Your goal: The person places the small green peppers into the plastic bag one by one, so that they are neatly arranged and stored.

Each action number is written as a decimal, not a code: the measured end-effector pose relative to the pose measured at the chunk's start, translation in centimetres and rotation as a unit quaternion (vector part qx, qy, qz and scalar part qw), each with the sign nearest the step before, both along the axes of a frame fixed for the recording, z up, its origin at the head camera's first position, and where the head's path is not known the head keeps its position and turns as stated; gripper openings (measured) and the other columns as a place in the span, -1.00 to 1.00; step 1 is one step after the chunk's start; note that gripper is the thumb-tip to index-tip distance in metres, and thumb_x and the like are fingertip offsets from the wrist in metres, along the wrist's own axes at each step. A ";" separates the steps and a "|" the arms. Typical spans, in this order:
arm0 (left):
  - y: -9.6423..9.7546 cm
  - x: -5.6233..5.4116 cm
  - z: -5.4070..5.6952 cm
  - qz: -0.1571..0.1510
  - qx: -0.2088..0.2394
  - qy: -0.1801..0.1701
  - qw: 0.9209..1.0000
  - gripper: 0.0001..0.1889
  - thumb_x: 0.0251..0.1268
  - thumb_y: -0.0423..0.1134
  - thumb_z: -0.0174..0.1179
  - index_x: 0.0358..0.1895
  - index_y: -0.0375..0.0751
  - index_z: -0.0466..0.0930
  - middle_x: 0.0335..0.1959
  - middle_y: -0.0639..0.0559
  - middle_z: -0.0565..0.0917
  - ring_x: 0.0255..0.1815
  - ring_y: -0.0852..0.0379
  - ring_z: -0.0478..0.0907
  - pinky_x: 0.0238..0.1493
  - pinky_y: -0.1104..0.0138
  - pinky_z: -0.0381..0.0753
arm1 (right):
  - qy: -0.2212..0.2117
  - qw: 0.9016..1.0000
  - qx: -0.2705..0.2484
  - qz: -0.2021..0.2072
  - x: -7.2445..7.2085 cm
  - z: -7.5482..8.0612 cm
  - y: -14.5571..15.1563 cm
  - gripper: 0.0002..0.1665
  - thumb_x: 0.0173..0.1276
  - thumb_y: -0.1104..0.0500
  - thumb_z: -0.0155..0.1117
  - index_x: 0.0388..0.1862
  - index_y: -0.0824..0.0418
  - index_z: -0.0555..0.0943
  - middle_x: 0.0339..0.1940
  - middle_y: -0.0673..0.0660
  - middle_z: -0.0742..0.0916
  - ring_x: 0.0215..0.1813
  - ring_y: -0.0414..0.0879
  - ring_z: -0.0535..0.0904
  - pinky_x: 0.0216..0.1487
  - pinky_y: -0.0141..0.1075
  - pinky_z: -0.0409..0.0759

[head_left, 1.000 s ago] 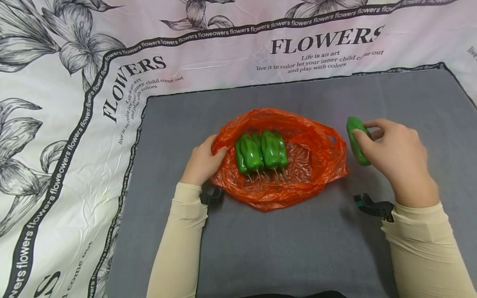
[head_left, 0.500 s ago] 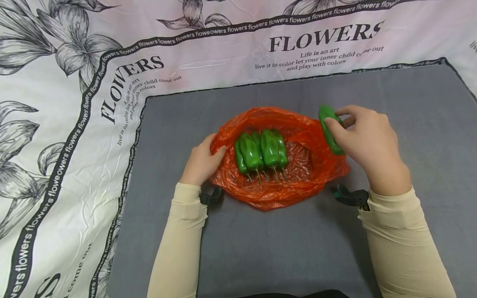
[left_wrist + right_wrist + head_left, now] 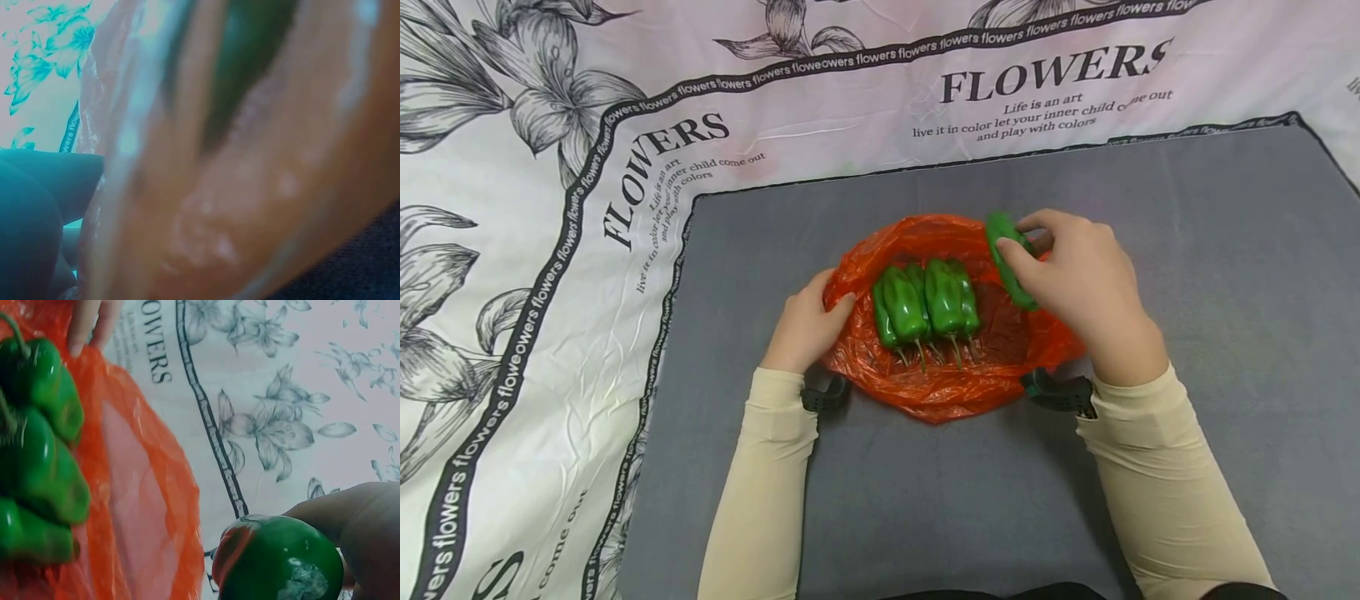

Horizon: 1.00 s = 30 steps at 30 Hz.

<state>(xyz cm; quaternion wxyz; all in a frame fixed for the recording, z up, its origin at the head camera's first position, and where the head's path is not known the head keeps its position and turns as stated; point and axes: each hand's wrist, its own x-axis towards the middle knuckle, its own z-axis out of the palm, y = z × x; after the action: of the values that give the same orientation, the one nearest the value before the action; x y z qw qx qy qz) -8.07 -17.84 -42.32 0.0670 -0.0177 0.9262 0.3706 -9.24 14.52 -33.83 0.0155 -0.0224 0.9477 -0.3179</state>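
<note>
A red plastic bag [image 3: 936, 402] lies with its mouth spread wide, and several green peppers [image 3: 907, 308] sit side by side at its left, stems toward the person. The left hand [image 3: 805, 327] grips the bag's left rim, thumb on the inner side. Above the bag's right part, the right hand [image 3: 1086, 287] holds one more green pepper [image 3: 1006, 267] between thumb and fingers, its length tilted. That pepper's rounded end [image 3: 281, 562] faces the right wrist camera, with a pale glossy reflection on it. Blurred bag film [image 3: 206, 237] fills most of the left wrist view.
A dark grey surface [image 3: 940, 508] lies under the bag. White cloth [image 3: 850, 125] printed with flowers and lettering borders it at the back and left. Black straps with cameras [image 3: 827, 395] sit at both wrists, the right one over the bag's near right edge.
The right hand has carried its pepper leftward, from beside the bag to over its right part. The left hand and the peppers in the bag stay where they were.
</note>
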 end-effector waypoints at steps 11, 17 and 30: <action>0.1 0.0 -0.1 -0.001 0.003 0.002 1.000 -0.39 0.57 0.03 0.12 0.57 -0.07 0.37 0.28 -0.19 0.67 0.09 -0.11 0.71 0.19 -0.05 0.65 | -0.006 0.999 -0.012 0.032 0.3 -0.5 -3.0 -0.40 0.50 -0.25 0.21 0.29 0.10 0.67 -0.04 0.20 0.79 -0.15 0.10 0.67 -0.25 0.06 0.56; 0.0 -0.1 -0.1 -0.002 -0.007 0.008 1.000 -0.40 0.56 0.03 0.13 0.56 -0.07 0.38 0.30 -0.19 0.66 0.16 -0.15 0.69 0.24 -0.05 0.61 | -0.004 0.999 -0.011 0.048 0.0 -1.5 -4.3 -0.44 0.47 -0.19 0.27 0.25 0.12 0.68 -0.16 0.14 0.78 -0.19 0.05 0.65 -0.24 -0.02 0.57; -0.3 -0.1 -0.3 0.001 -0.002 0.007 1.000 -0.32 0.56 0.05 0.11 0.63 -0.06 0.24 0.31 -0.24 0.65 0.16 -0.16 0.69 0.21 -0.05 0.62 | -0.013 0.997 -0.016 0.070 -0.7 -4.4 -7.6 -0.43 0.43 -0.19 0.32 0.18 0.19 0.70 -0.42 0.07 0.69 -0.43 -0.01 0.54 -0.46 -0.16 0.45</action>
<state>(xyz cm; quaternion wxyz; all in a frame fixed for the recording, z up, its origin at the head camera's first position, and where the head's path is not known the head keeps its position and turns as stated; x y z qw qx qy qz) -8.17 -18.12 -42.61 0.0599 -0.0162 0.9272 0.3693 -9.90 6.89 -38.18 0.0496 -0.0851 0.9383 -0.3314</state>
